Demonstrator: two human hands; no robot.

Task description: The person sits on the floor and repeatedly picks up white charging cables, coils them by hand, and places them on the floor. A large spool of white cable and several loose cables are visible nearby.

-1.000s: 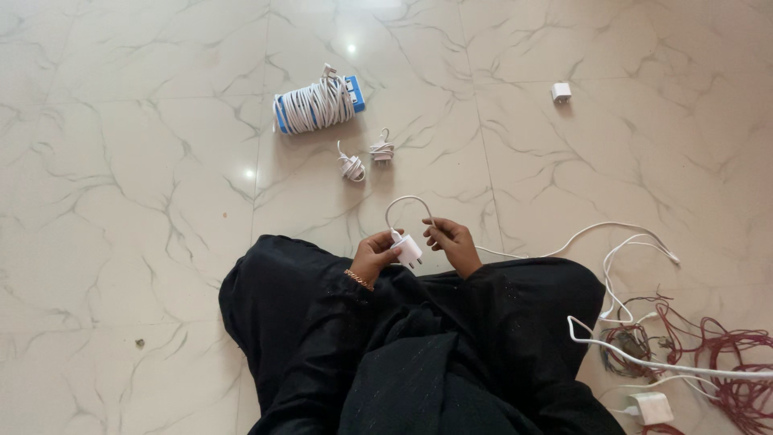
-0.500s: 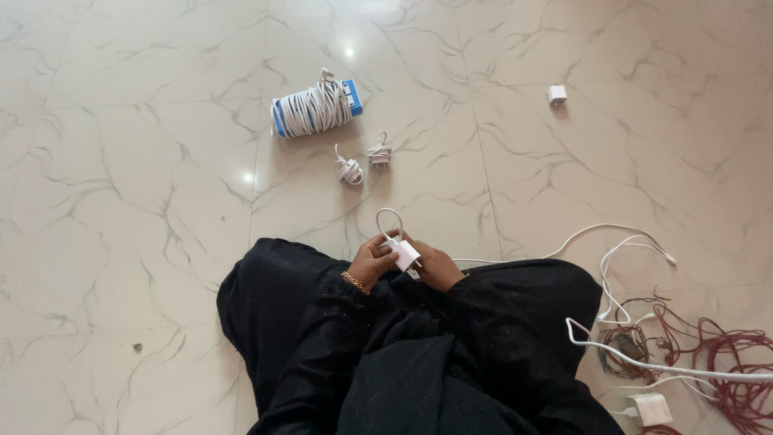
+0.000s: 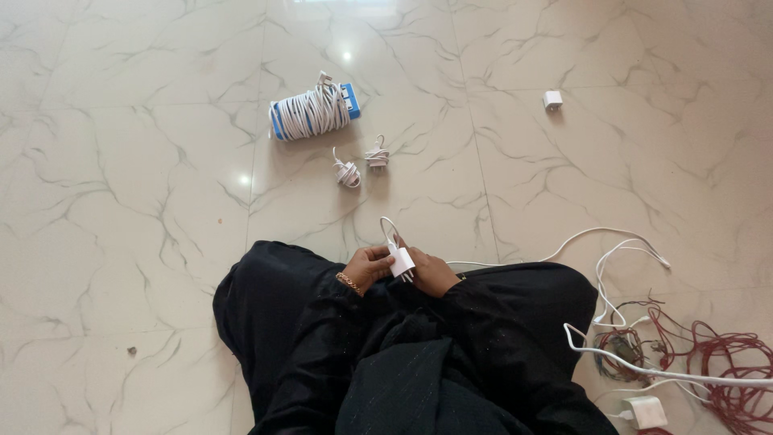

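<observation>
I sit on a marble floor in black clothing. My left hand (image 3: 366, 267) holds a small white charger plug (image 3: 400, 261) over my lap, a gold bangle on that wrist. My right hand (image 3: 432, 275) is pressed against the plug from the right and grips its thin white cable (image 3: 389, 228), which stands up as a narrow loop just above both hands. The rest of the cable trails right along the floor (image 3: 515, 259).
Ahead lie a blue block wound with white cable (image 3: 313, 110), two small coiled white cables (image 3: 348, 172) (image 3: 377, 155) and a little white adapter (image 3: 552, 99). At right: loose white cables (image 3: 628, 250), tangled red wires (image 3: 725, 362), another white charger (image 3: 644, 411).
My hands have come together. The wide cable loop between them has shrunk to a narrow one, and the plug now sits against both hands.
</observation>
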